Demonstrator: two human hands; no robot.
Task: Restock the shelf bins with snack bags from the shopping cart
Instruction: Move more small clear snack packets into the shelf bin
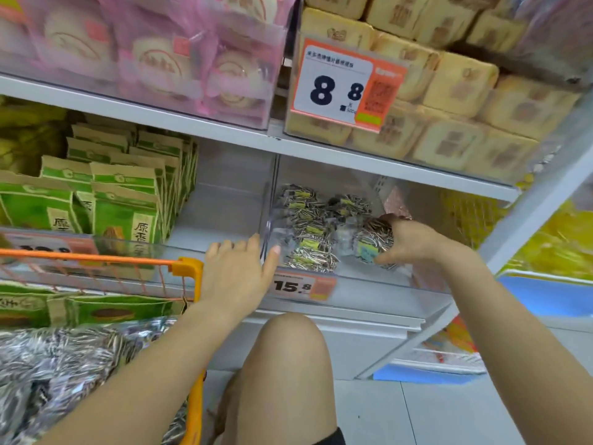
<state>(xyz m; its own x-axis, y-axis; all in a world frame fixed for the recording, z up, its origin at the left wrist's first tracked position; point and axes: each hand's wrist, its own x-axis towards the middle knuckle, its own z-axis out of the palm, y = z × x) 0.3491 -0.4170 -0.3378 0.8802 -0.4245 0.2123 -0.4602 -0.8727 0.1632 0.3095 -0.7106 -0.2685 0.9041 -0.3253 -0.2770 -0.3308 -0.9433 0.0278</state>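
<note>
The right hand (414,240) is inside the clear plastic shelf bin (369,277) on the middle shelf, and its fingers (385,260) are curled round a see-through snack bag of striped sunflower seeds with a small blue and yellow label (373,244), so it has a firm hold of that bag. The held bag sits at the right side of the bin, just beside a little pile of the same seed bags with yellow labels (308,229) that lie on the bin floor. The left hand (237,271) rests on the front edge of the bin with its fingers straight and spread, and it holds nothing. Just under that hand a white and orange price tag that reads 15.8 (303,287) is stuck on the bin front. At the left is the orange wire shopping cart (189,268), and more shiny seed bags (64,364) lie heaped in it, with what may be green packs on top, though they are blurry. Tall green and brown paper snack packs (125,213) stand in rows in the next bin to the left. On the shelf above are pink wrapped round cakes (154,62) and yellow square bread packs (462,81) behind a big 8.8 price card (343,85). A bare knee (288,345) shows low down between the arms
</note>
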